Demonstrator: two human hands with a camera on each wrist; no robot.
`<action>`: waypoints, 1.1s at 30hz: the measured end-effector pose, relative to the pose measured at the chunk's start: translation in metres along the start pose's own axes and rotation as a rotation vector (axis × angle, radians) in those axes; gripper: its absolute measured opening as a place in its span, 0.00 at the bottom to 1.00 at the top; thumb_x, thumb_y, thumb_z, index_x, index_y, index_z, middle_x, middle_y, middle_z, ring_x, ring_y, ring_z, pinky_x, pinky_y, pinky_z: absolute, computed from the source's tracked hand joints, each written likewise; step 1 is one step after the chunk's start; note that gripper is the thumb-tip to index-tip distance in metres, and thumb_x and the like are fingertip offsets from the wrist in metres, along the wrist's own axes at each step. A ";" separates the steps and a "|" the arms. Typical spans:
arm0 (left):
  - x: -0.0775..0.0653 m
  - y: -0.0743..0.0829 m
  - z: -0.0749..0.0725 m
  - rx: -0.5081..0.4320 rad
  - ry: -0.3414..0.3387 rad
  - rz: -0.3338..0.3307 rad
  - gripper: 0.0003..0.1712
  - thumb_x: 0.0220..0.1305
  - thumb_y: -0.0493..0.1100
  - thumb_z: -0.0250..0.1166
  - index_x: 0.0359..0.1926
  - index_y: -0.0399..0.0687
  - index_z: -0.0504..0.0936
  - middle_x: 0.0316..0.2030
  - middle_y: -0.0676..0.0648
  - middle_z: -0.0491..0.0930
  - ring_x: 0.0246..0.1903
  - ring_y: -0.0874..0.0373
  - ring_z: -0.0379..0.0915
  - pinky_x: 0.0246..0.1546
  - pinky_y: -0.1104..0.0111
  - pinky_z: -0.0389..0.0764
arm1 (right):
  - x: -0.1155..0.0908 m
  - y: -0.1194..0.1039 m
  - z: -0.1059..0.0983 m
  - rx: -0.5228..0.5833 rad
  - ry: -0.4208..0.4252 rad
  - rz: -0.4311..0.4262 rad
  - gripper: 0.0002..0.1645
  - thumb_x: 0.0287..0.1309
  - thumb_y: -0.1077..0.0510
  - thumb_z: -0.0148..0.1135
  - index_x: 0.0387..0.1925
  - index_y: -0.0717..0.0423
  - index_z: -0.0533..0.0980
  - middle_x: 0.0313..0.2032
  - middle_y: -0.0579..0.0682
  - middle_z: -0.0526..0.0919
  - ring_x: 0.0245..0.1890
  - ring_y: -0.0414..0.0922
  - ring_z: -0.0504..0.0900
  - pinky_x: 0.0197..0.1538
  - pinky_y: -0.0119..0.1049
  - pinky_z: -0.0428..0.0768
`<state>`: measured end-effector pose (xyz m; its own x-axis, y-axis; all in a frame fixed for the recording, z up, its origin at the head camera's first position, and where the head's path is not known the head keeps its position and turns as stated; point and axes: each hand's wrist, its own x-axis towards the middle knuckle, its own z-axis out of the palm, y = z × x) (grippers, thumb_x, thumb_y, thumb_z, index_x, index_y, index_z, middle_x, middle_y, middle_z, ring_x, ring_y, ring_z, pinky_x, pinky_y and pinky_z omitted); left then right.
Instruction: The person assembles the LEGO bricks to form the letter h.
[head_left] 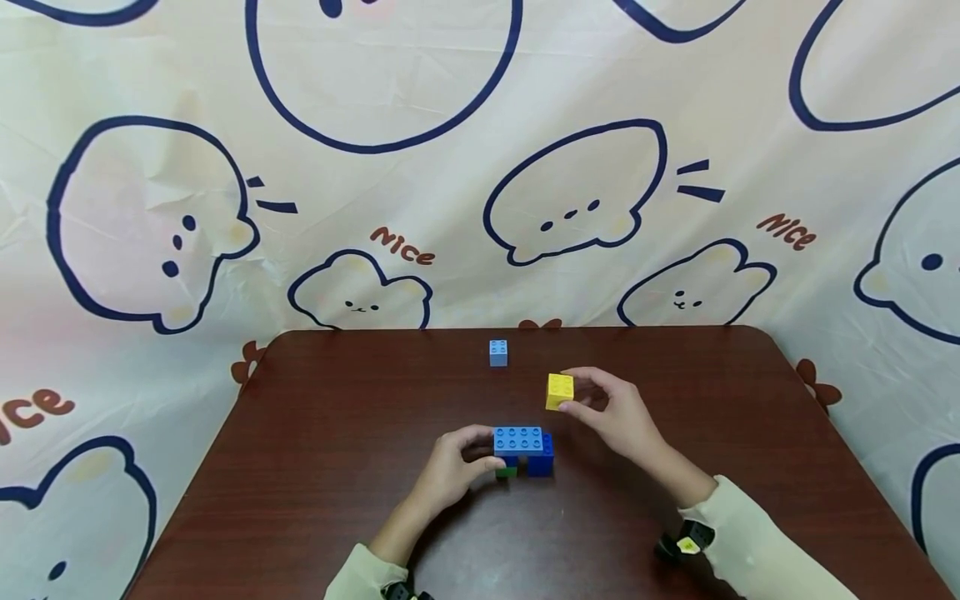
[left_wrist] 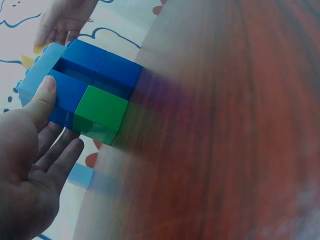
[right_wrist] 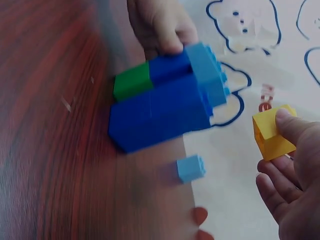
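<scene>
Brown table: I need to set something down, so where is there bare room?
Bare: the table between its left edge and the left hand, and between the right hand and its right edge. Crowded: the middle, with the block stack, held yellow block and small light-blue block.

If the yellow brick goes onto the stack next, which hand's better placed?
Right hand, probably: it already pinches the yellow brick, close to the stack. The left hand is occupied holding the stack.
</scene>
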<state>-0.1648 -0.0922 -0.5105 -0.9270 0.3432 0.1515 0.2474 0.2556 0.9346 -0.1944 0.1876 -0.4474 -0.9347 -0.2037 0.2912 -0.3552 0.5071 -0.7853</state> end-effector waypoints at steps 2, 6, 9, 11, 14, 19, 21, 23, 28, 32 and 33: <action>0.000 0.000 0.000 0.004 -0.003 0.000 0.20 0.60 0.39 0.74 0.53 0.39 0.84 0.48 0.42 0.86 0.47 0.51 0.85 0.44 0.70 0.84 | -0.002 -0.006 0.004 0.005 -0.013 -0.015 0.26 0.55 0.59 0.78 0.56 0.51 0.80 0.46 0.49 0.87 0.37 0.44 0.82 0.41 0.33 0.85; 0.001 0.001 0.000 0.006 -0.006 -0.009 0.19 0.60 0.39 0.74 0.52 0.40 0.84 0.47 0.43 0.86 0.46 0.54 0.85 0.45 0.70 0.84 | -0.006 -0.017 0.011 0.015 -0.045 -0.046 0.27 0.54 0.59 0.78 0.56 0.50 0.80 0.45 0.47 0.87 0.38 0.42 0.83 0.42 0.34 0.85; 0.001 0.001 -0.001 0.008 -0.006 -0.014 0.19 0.60 0.39 0.75 0.52 0.40 0.84 0.47 0.43 0.86 0.46 0.55 0.85 0.45 0.70 0.84 | -0.008 -0.022 0.017 0.025 -0.064 -0.071 0.27 0.54 0.59 0.78 0.56 0.50 0.80 0.45 0.46 0.87 0.38 0.40 0.83 0.43 0.34 0.85; 0.001 0.002 -0.001 0.014 -0.006 -0.013 0.19 0.60 0.39 0.75 0.52 0.39 0.84 0.47 0.43 0.86 0.45 0.55 0.85 0.45 0.69 0.84 | -0.010 -0.024 0.022 0.032 -0.072 -0.086 0.27 0.53 0.59 0.78 0.56 0.50 0.80 0.45 0.45 0.87 0.38 0.38 0.84 0.43 0.34 0.85; 0.000 0.002 -0.001 0.023 -0.008 -0.020 0.19 0.60 0.39 0.74 0.53 0.40 0.84 0.47 0.44 0.86 0.46 0.55 0.84 0.45 0.70 0.84 | -0.012 -0.026 0.028 0.031 -0.079 -0.111 0.27 0.53 0.58 0.79 0.55 0.50 0.80 0.45 0.44 0.87 0.38 0.38 0.84 0.43 0.35 0.86; 0.000 0.001 -0.001 0.018 -0.014 -0.014 0.18 0.61 0.37 0.74 0.53 0.40 0.84 0.47 0.44 0.86 0.46 0.54 0.85 0.46 0.69 0.84 | -0.014 -0.029 0.038 0.046 -0.096 -0.134 0.26 0.54 0.55 0.78 0.55 0.51 0.81 0.47 0.44 0.86 0.38 0.43 0.84 0.42 0.40 0.87; 0.000 0.001 -0.001 0.021 -0.013 -0.006 0.18 0.61 0.37 0.73 0.52 0.40 0.84 0.46 0.44 0.86 0.46 0.54 0.85 0.45 0.70 0.84 | -0.015 -0.031 0.041 0.056 -0.103 -0.130 0.26 0.55 0.54 0.78 0.55 0.51 0.81 0.47 0.45 0.86 0.39 0.44 0.84 0.42 0.41 0.87; 0.001 0.000 -0.001 0.020 -0.012 -0.002 0.18 0.61 0.36 0.73 0.52 0.40 0.84 0.46 0.44 0.86 0.46 0.54 0.85 0.45 0.70 0.84 | -0.015 -0.032 0.045 0.065 -0.109 -0.125 0.26 0.55 0.54 0.78 0.56 0.51 0.81 0.47 0.44 0.86 0.39 0.43 0.83 0.41 0.39 0.86; 0.001 0.000 -0.001 0.011 -0.014 0.004 0.19 0.61 0.37 0.74 0.53 0.40 0.84 0.47 0.43 0.86 0.46 0.52 0.85 0.45 0.70 0.84 | -0.015 -0.033 0.052 0.078 -0.134 -0.131 0.26 0.55 0.53 0.77 0.55 0.50 0.80 0.48 0.44 0.85 0.40 0.41 0.82 0.42 0.36 0.85; 0.001 0.001 -0.001 0.023 -0.013 -0.005 0.19 0.61 0.37 0.74 0.53 0.41 0.84 0.47 0.44 0.86 0.47 0.52 0.84 0.45 0.70 0.84 | -0.016 -0.034 0.056 0.077 -0.151 -0.132 0.26 0.56 0.52 0.77 0.55 0.50 0.80 0.49 0.44 0.85 0.42 0.40 0.82 0.45 0.34 0.85; 0.000 0.001 -0.001 0.024 -0.013 -0.007 0.18 0.61 0.37 0.74 0.52 0.41 0.84 0.47 0.44 0.86 0.47 0.52 0.84 0.45 0.70 0.84 | -0.016 -0.034 0.057 0.078 -0.153 -0.132 0.25 0.56 0.52 0.77 0.55 0.50 0.80 0.49 0.44 0.85 0.42 0.40 0.82 0.46 0.34 0.85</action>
<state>-0.1652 -0.0929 -0.5088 -0.9249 0.3530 0.1410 0.2481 0.2795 0.9275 -0.1668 0.1262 -0.4563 -0.8653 -0.3915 0.3130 -0.4670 0.4028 -0.7872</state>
